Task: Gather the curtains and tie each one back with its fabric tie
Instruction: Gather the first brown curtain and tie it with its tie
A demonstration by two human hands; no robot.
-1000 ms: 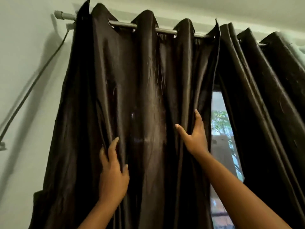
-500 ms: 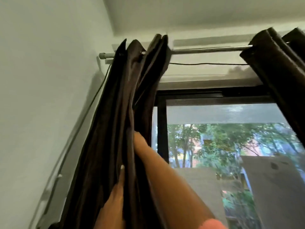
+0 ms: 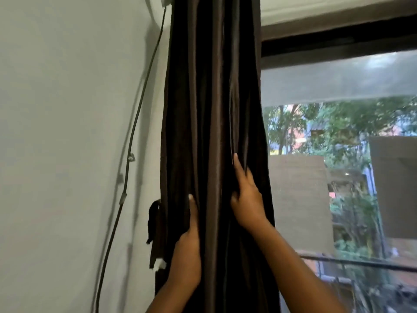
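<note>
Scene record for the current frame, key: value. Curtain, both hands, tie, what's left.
curtain: dark curtain bunched into a narrow column at the window's left edge
left hand: left hand grips the folds on the bundle's left side
right hand: right hand grips the folds on its right side
tie: fabric tie hangs loose by the wall, left of the bundle, untouched
window: window uncovered
remaining: tie not yet wrapped round the curtain

Both arms reached up fwd, forearms bare. L hand [image 3: 188, 247] lower, fingers straight, tips tucked out of view. R hand [image 3: 247, 199] higher, index extended up, thumb bent inward, other fingers hidden; grip unclear.
</note>
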